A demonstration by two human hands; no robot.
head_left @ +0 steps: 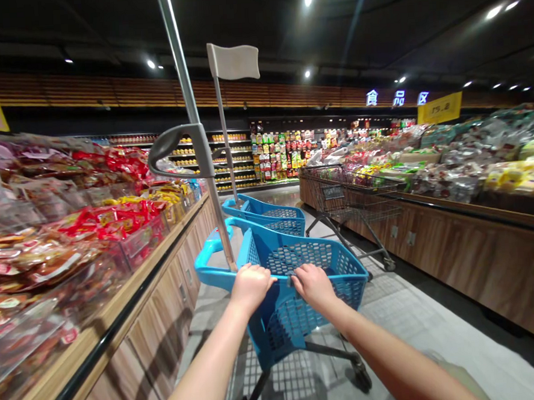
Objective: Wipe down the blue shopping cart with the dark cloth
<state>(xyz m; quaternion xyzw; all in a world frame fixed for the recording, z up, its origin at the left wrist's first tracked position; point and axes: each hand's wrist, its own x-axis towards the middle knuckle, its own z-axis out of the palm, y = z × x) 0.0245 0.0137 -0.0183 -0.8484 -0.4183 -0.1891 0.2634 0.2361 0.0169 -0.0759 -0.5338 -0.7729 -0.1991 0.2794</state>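
A blue plastic shopping cart (338, 265) stands in the aisle right in front of me, its upper basket empty. My left hand (250, 285) is closed over the near rim of that basket at its left. My right hand (312, 283) grips the same rim just to the right. A second blue basket (274, 214) of the cart sits further ahead. A grey metal pole (187, 90) with a curved grey handle (168, 147) rises from the cart's left side.
Wooden counter (134, 329) on the left holds clear bins of red and yellow packaged snacks (110, 224). A white flag (234, 61) on a thin pole stands ahead. A metal wire cart (346, 198) is parked by the right counter (491, 252). Shelves of goods (277, 154) close the aisle's far end.
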